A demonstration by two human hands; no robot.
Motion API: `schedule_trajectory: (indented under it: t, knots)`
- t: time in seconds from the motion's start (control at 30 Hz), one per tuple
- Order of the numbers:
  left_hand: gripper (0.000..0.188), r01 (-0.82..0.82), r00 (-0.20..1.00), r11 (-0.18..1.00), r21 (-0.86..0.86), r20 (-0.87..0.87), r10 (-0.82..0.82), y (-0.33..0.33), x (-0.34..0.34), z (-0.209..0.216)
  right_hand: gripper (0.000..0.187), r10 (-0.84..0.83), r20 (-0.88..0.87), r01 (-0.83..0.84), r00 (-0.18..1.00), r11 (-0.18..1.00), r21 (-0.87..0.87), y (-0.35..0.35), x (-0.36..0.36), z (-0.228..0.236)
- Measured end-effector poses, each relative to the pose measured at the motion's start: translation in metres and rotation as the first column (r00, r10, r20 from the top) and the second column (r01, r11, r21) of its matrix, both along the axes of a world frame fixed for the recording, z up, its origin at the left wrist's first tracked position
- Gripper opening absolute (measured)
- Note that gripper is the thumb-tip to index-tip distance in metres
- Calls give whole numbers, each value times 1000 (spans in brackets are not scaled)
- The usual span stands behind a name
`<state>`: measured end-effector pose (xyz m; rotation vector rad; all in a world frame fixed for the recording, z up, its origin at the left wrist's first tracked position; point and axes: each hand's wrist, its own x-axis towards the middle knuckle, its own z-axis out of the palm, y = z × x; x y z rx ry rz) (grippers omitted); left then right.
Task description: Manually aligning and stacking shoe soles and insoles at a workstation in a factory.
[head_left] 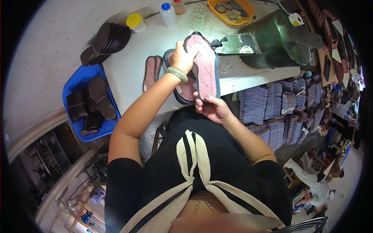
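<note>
A pink shoe insole [206,72] with a dark edge is held upright over the table, beside the sewing head of a green machine [229,44]. My left hand [182,59], with a pale green bangle at the wrist, is closed on its upper left side. At the lower end my right hand [214,110] pinches the insole between thumb and fingers. More dark-edged pink insoles [185,92] lie under and beside my left hand. Farther left, a small pair of narrow pink insoles [151,72] rests on the white table [126,83].
A blue crate [79,79] with bundled dark soles stands left of the table; another tied bundle [110,40] sits above it. Along the back are a yellow-lidded jar [136,23], a blue-capped bottle [168,16], string [199,17] and a yellow basket [217,15]. Stacked striped insoles [254,105] stand at right.
</note>
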<state>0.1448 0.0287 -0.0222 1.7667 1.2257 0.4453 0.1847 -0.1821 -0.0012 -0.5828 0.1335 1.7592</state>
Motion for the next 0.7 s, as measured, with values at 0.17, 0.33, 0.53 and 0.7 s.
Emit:
schedule_trajectory:
  t: [0.17, 0.33, 0.53, 0.7]
  knots:
    - [60, -116, 992, 989, 91, -35, 120, -8, 7, 1, 24, -181, 124, 190, 976, 980, -61, -1, 4, 8]
    - [64, -274, 961, 962, 11, -22, 275, -9, 16, 11, 28, -253, 396, 329, 883, 935, -136, 10, 12, 20]
    - [75, -361, 932, 918, -165, -42, 359, 0, 27, 20, 32, -204, 534, 323, 820, 936, -139, 25, 35, 19]
    - [82, -168, 985, 868, 467, 43, 168, 31, 19, -22, 36, -124, 605, 279, 786, 946, -168, 53, 41, 12]
